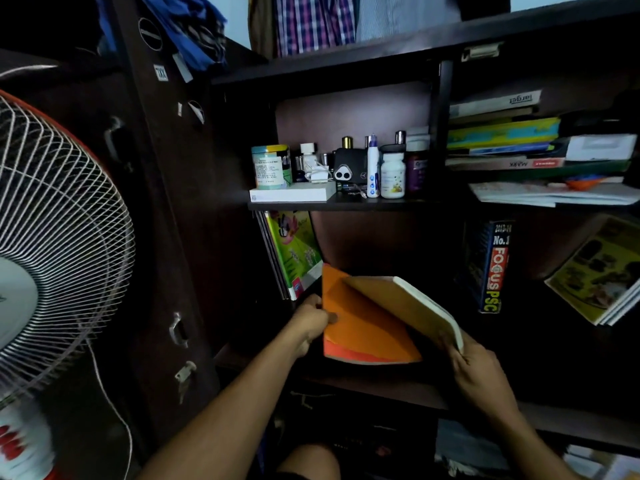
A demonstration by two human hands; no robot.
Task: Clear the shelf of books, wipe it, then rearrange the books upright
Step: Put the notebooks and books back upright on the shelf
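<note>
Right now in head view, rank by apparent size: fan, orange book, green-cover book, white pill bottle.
1. fan
2. orange book, nearer the camera, which inflates it
3. green-cover book, partly hidden
4. white pill bottle

Head camera looks down, close, into shelf (346, 205).

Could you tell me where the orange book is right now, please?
In the head view the orange book is low in the centre shelf bay, held by the left hand, right of the leaning green book and beside the tan book.
</note>
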